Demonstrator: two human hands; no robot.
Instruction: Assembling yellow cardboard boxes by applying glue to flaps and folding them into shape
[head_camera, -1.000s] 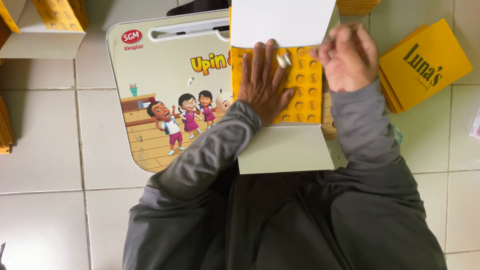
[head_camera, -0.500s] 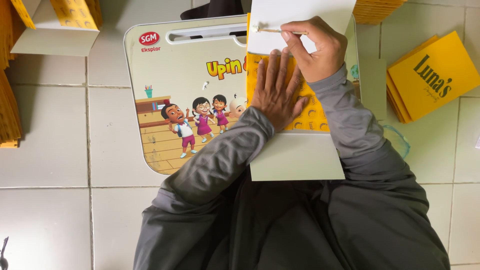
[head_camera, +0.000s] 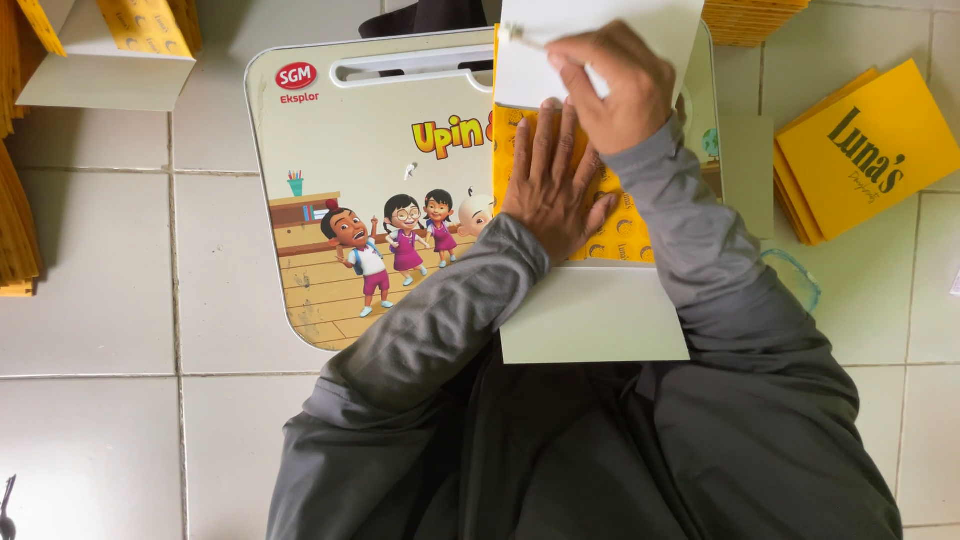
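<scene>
White floor tiles (head_camera: 120, 300) with grey grout lines form the ground; the person sits on the floor in a grey long-sleeved top.

Item 1: lap desk (head_camera: 370, 150), pale, rounded corners, cartoon children printed on top, handle slot along its far edge. It lies flat on the floor before the person.

Item 2: flat box blank (head_camera: 615, 235), yellow patterned card with white flaps at near and far ends. It lies unfolded on the right part of the desk, the near flap overhanging toward the lap.

Item 3: left hand (head_camera: 550, 180), laid flat with fingers spread, pressing the yellow panel down; no grip, palm only.

Item 4: right hand (head_camera: 610, 85), clenched round a thin pale stick-like tool (head_camera: 530, 40) whose tip rests on the far white flap (head_camera: 600, 30). What the tool is cannot be told.

Change noted: a second ago the right hand sat bunched over the yellow panel beside the left; half a second ago it had risen to the far flap with the tool. Judgement: work has moved from the middle panel to the far flap.

Item 5: stack of yellow printed cards (head_camera: 865, 150), on the tiles to the right, well apart.

Item 6: open carton (head_camera: 105, 55) with yellow contents, far left.
</scene>
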